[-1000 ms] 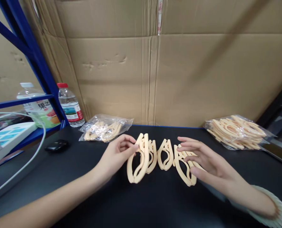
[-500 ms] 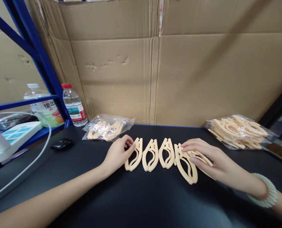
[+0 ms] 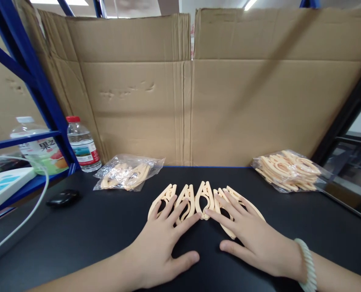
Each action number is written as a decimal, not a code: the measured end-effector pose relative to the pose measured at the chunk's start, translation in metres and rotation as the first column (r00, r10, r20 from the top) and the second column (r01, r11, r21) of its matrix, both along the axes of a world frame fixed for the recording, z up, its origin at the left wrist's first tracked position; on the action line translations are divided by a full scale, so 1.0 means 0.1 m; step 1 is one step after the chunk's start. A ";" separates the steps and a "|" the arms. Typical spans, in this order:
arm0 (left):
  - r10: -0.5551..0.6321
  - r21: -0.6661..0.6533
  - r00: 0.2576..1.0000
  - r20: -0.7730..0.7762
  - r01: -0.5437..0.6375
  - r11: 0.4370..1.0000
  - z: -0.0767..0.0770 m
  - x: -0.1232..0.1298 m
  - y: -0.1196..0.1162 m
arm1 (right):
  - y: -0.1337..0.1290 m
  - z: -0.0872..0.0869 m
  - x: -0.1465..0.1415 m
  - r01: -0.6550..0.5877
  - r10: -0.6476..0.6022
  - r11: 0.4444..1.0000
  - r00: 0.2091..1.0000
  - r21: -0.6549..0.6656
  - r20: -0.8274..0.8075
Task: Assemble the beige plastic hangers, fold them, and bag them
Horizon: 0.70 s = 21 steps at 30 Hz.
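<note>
Several cream folding hangers lie side by side on the black table [image 3: 107,227], their narrow paired ends pointing away from me. My left hand [image 3: 165,239] is spread with its fingertips over the two leftmost hangers, one of them the leftmost hanger [image 3: 169,190]. My right hand [image 3: 250,235] is also spread, its fingers over the hangers at the right, and its index fingertip reaches the foot of the middle hanger [image 3: 203,190]. The rightmost hanger [image 3: 256,211] slants outward, partly under the right fingers. Neither hand grips anything.
A clear bag of hangers [image 3: 127,174] lies at the back left, and a fuller bag [image 3: 290,168] at the back right. A water bottle [image 3: 84,150], a black mouse [image 3: 63,198] and a white cable [image 3: 43,198] are at the left. Cardboard [image 3: 137,105] stands behind.
Both hands have opened flat and moved inward over the hangers. The leftmost hanger now tilts. The view has tipped upward, showing more above the cardboard.
</note>
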<state>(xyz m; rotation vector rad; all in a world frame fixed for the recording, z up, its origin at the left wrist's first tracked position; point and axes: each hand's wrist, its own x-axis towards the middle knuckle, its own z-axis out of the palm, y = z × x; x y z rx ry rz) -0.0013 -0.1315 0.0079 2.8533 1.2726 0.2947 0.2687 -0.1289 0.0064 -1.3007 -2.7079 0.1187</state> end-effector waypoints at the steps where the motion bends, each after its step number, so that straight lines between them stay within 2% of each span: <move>1: 0.002 -0.005 1.000 -0.005 -0.002 1.000 0.00 0.00 0.03 | 0.03 0.00 -0.01 0.006 -0.006 1.000 1.000 -0.002 0.003; 5: 0.000 -0.024 1.000 -0.027 0.000 1.000 0.01 0.03 0.25 | 0.21 -0.04 -0.01 0.035 -0.035 0.999 0.999 0.028 0.009; 9: 0.035 0.007 0.999 -0.029 -0.035 0.999 0.00 0.15 0.60 | 0.54 -0.08 -0.02 0.054 -0.054 0.992 0.999 0.111 0.001; 14: 0.026 0.058 0.999 0.018 -0.027 0.998 -0.03 0.27 1.00 | 0.94 -0.09 -0.01 0.077 -0.083 0.982 0.996 0.174 0.025; 17: 0.003 0.113 0.999 0.038 -0.007 0.994 -0.05 0.28 1.08 | 1.05 -0.09 0.01 0.083 -0.091 0.980 0.995 0.182 0.033; 21: -0.028 0.186 0.998 0.057 0.017 0.982 -0.05 0.27 1.04 | 1.11 -0.09 0.01 0.097 -0.104 0.977 0.994 0.189 0.025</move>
